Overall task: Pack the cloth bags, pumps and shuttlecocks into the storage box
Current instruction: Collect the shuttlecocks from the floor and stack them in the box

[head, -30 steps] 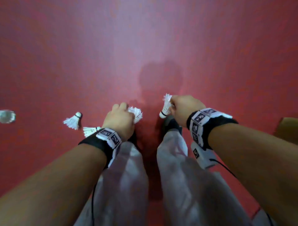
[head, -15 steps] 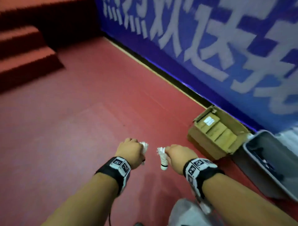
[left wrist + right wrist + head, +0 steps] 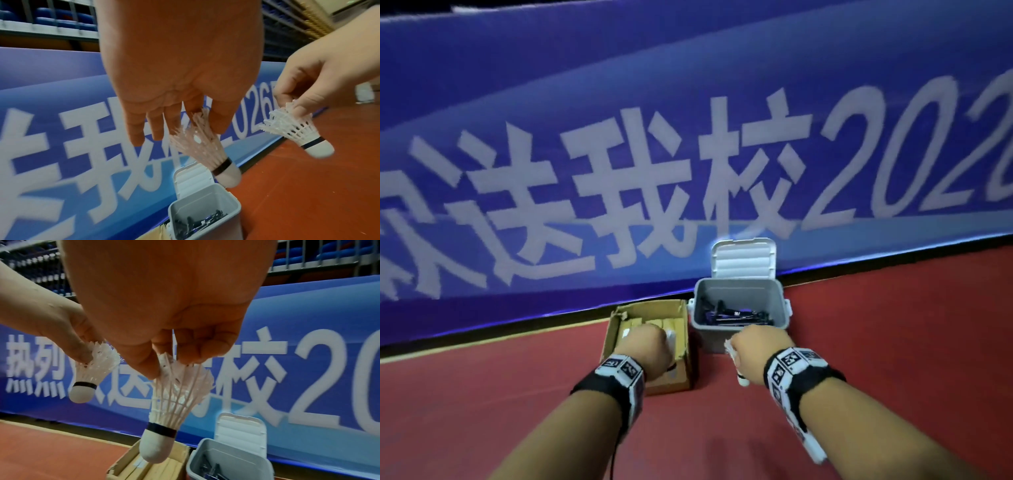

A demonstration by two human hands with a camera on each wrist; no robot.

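Shuttlecocks: two white feather ones, each with a black band above a rounded white cork; feathers frayed.
Left hand point(image 3: 174, 78): pinches the left shuttlecock point(image 3: 207, 152) by its feather tips, cork hanging down.
Right hand point(image 3: 164, 305): pinches the right shuttlecock point(image 3: 174, 404) by its feathers, cork down.
Storage box point(image 3: 739, 317): grey, lid point(image 3: 743, 258) up, dark items inside, beside a cardboard box point(image 3: 613, 337) against the blue banner point(image 3: 619, 154).
Change: half a second ago the boxes sat off right; now they are directly ahead, just beyond both hands.

Head looks down; wrists close on hands; all share storage box point(image 3: 739, 308).
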